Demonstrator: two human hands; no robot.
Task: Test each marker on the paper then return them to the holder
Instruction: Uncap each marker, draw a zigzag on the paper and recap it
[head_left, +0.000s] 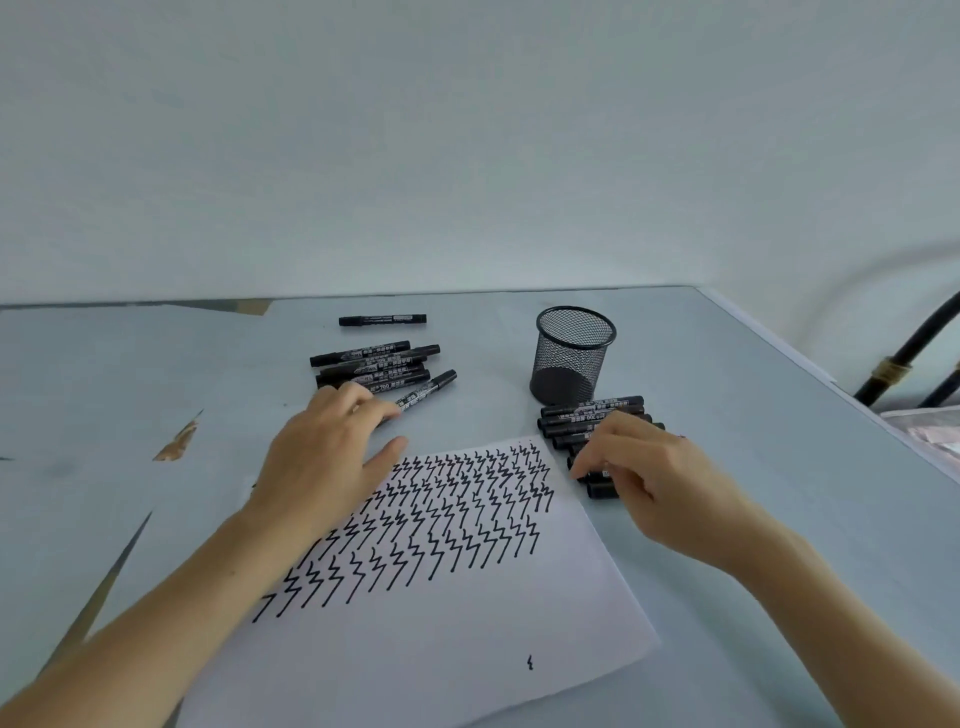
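Note:
A white paper (467, 623) covered with rows of black zigzag marks lies in front of me. A black mesh holder (571, 358) stands upright behind it and looks empty. Several black markers (374, 364) lie in a pile to the left of the holder, with one marker (383, 320) alone behind them. My left hand (324, 447) reaches to this pile, its fingertips on a slanted marker (428, 389). Another row of markers (592, 415) lies in front of the holder. My right hand (644, 478) pinches a marker (597, 475) at the near end of that row.
The pale blue table (727, 415) has worn patches (176, 441) on the left. Its right edge runs diagonally, with a black metal bar (904, 358) beyond it. A plain wall rises behind the table.

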